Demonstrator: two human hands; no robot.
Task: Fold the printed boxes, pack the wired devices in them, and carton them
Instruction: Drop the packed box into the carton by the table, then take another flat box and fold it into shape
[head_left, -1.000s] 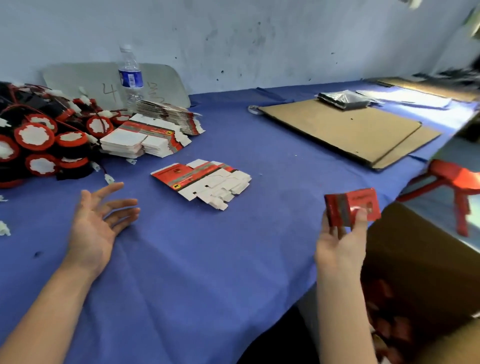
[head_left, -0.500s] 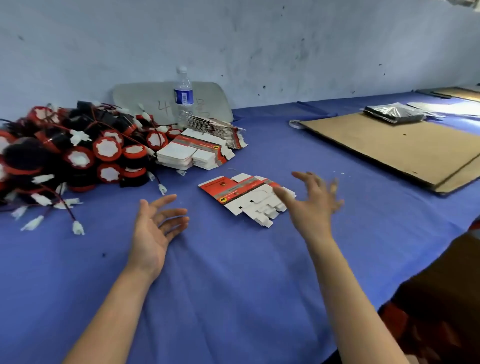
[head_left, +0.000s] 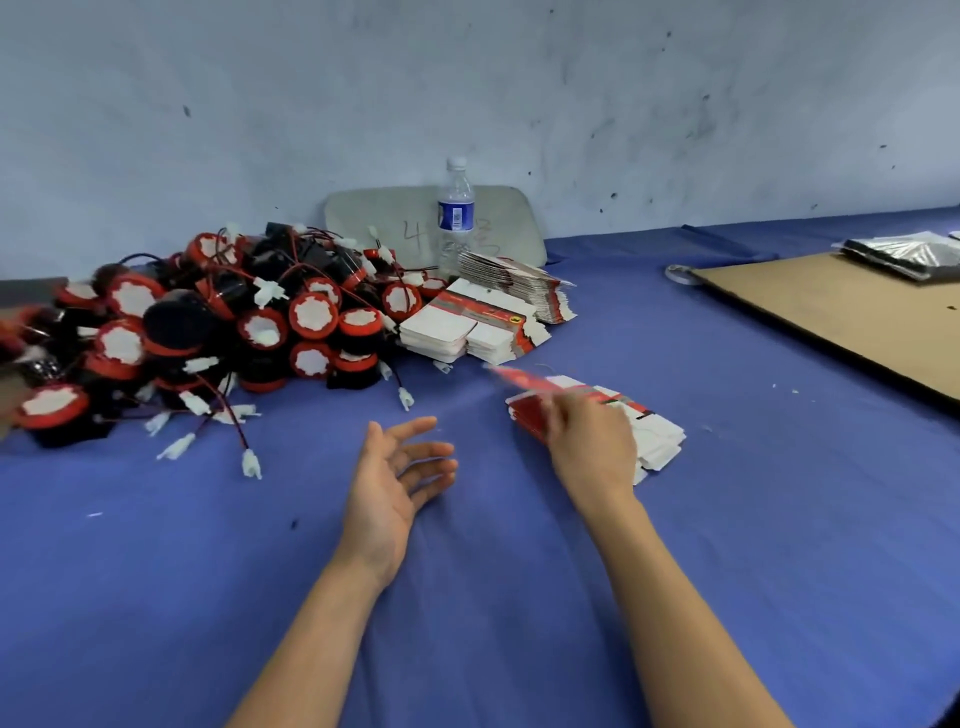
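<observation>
A small stack of flat red-and-white printed boxes (head_left: 652, 434) lies on the blue table cloth (head_left: 519, 597) in the middle. My right hand (head_left: 589, 439) is over its left end and lifts one flat box blank (head_left: 519, 379), blurred by motion, up off the stack. My left hand (head_left: 397, 480) rests palm up on the cloth with relaxed fingers and holds nothing. To the left lies a big heap of round red-and-black wired devices (head_left: 208, 332) with white connectors. More flat box stacks (head_left: 467, 327) lie beside the heap.
A water bottle (head_left: 455, 213) stands at the back against the wall, in front of a grey board (head_left: 514, 218). Flat brown cardboard (head_left: 852, 317) lies at the right with a silvery bag (head_left: 904, 254) on its far end.
My right hand dropped the folded red box off to the right, swung back left empty, and now lifts a flat blank from the middle stack. My head turned left. The left hand stayed put.
</observation>
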